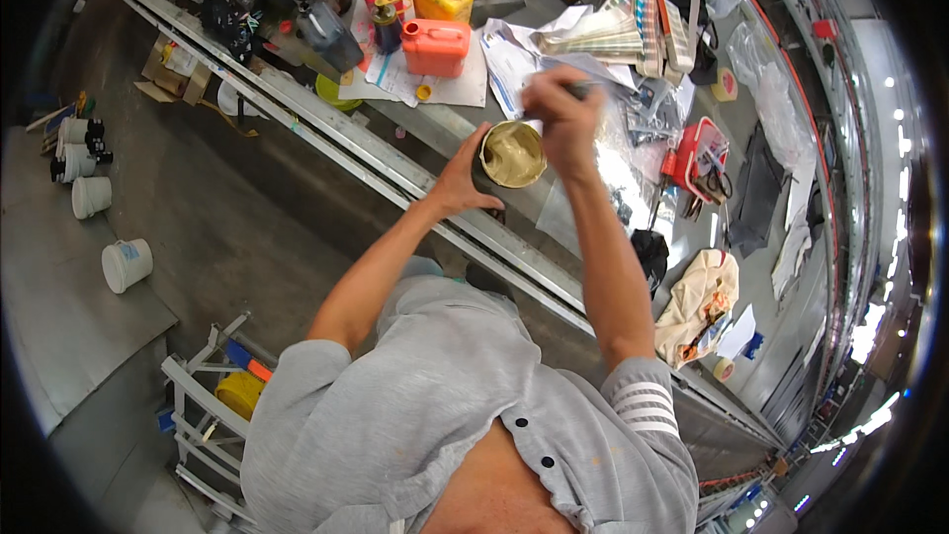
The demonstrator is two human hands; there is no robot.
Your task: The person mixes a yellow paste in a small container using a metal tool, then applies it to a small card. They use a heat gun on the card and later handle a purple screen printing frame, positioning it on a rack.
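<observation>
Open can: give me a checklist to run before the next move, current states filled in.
1. Can uncovered: ok, golden-beige contents show.
2. Left grip: ok, left hand curves around the can's side.
3. Right grip: ok, right hand is closed around a dark object.
4. Kind of object held: cannot tell, blurred.
5. Papers well away: not ok, close beyond the can.

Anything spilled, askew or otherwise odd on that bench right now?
The beige cloth on the right of the bench stands out: crumpled, with orange and dark patches that may be stains. A small yellow cap-like piece lies loose by the orange jug. I see no clear spill around the can in the left hand.
</observation>
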